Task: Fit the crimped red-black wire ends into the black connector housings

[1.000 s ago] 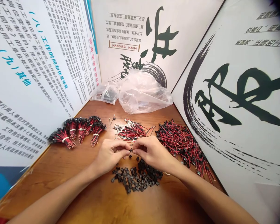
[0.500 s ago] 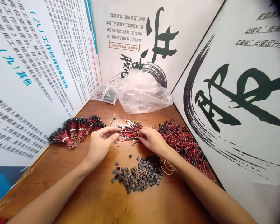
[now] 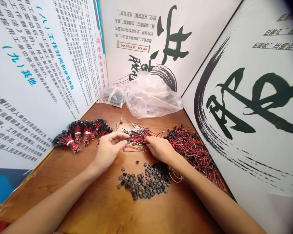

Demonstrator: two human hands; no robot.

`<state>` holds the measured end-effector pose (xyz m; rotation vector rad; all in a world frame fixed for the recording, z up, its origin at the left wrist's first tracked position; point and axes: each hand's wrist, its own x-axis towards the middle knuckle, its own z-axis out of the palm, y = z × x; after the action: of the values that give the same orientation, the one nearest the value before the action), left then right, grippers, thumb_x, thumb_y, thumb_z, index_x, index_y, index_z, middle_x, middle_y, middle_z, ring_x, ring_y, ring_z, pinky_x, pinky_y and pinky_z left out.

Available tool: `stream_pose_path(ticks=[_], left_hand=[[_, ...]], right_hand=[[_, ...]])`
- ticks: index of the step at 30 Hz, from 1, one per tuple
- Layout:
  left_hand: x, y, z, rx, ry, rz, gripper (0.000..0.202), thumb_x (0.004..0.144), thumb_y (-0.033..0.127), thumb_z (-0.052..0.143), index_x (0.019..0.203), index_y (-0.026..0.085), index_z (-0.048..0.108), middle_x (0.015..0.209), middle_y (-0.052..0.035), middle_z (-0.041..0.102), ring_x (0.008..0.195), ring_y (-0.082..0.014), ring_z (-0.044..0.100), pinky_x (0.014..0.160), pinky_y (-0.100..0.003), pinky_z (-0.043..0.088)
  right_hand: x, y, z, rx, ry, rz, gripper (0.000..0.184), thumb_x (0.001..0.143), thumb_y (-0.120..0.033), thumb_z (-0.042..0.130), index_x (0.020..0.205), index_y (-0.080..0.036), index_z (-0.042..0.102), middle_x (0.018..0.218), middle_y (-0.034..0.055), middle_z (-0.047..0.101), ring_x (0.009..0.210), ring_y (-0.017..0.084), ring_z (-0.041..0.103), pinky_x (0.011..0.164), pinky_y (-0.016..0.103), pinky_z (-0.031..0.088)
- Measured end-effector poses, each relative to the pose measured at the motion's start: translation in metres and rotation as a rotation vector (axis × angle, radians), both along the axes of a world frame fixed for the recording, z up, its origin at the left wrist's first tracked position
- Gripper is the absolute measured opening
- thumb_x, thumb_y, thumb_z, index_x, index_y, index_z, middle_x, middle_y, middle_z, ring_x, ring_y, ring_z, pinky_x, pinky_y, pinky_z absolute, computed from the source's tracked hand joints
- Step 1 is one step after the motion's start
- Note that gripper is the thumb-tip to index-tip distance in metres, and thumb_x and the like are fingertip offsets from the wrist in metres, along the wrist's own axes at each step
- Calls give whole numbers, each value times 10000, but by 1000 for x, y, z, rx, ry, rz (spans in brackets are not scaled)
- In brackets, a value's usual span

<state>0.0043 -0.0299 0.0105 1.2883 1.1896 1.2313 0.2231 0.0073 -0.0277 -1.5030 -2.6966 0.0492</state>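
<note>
Left hand and right hand at red-and-black wires, black connectors nearby

Tabletop: brown wood, varnished, smooth, slight gloss. Wires, far centre: red and black plastic insulation, smooth, with bright metal terminals. Connector housings, near centre: black plastic, matt. Bags, far: thin clear plastic, glossy, creased. Wall panels, left: printed board, smooth, faint sheen

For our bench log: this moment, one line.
left hand: fingertips on red-black wires | right hand: on same wires | nearby: black plastic connectors
</note>
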Motion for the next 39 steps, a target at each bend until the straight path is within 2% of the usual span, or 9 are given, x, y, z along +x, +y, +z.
stream_pose_path(ticks=[5, 10, 13, 19, 23, 31, 35, 39], left_hand=[[3, -1, -1, -15, -5, -10, 156, 688, 143, 700, 843, 121, 702, 661, -21, 693, 579, -127, 611, 589, -248, 509], [3, -2, -1, -29, 27, 5, 135, 670, 128, 697, 805, 118, 700, 646, -3, 670, 556, -107, 589, 583, -234, 501], [2, -1, -1, -28, 30, 10, 141, 673, 128, 692, 813, 120, 702, 650, -4, 673, 563, -107, 591, 590, -233, 499], [0, 2, -4, -30, 5, -4, 143, 648, 117, 680, 789, 121, 702, 667, -7, 676, 560, -104, 578, 581, -232, 492], [0, 4, -6, -45, -7, -6, 146, 636, 112, 674, 780, 117, 696, 653, -10, 674, 560, -108, 585, 570, -228, 486], [-2, 7, -10, -89, -44, 28, 160, 601, 102, 684, 759, 112, 664, 656, -13, 665, 547, -106, 579, 536, -220, 468], [-2, 7, -12, -99, -53, 19, 163, 605, 99, 686, 763, 115, 646, 653, -11, 656, 543, -105, 575, 526, -220, 470], [-1, 7, -12, -101, -50, 9, 160, 614, 101, 694, 761, 116, 632, 663, -15, 650, 562, -113, 579, 521, -223, 479]], right_hand=[[-3, 0, -4, 10, -55, -27, 155, 986, -195, 393, 994, -179, 548, 1009, 91, 696, 848, 216, 657, 596, 286, 339], [-2, -1, -1, 19, -80, -25, 157, 969, -211, 401, 935, -181, 552, 952, 82, 702, 784, 213, 648, 570, 286, 290], [-1, -2, 4, 36, -47, -1, 132, 932, -208, 436, 873, -190, 552, 898, 58, 689, 771, 193, 629, 576, 284, 276], [4, -4, 22, 76, 158, -4, 74, 813, -154, 512, 746, -187, 507, 811, 24, 621, 736, 158, 559, 600, 266, 278], [8, -4, 30, 67, 194, -27, 86, 807, -132, 512, 745, -186, 487, 762, 16, 607, 687, 150, 523, 595, 263, 264], [8, -11, 44, 45, 308, 50, 109, 796, -96, 521, 734, -179, 487, 713, -1, 562, 646, 125, 479, 591, 247, 270], [6, -17, 49, 150, 184, 37, 103, 831, -116, 510, 744, -169, 498, 743, 17, 554, 646, 129, 449, 560, 267, 208], [5, -21, 51, 99, 100, 72, 92, 820, -117, 542, 748, -171, 519, 758, 13, 569, 649, 124, 449, 546, 277, 175]])
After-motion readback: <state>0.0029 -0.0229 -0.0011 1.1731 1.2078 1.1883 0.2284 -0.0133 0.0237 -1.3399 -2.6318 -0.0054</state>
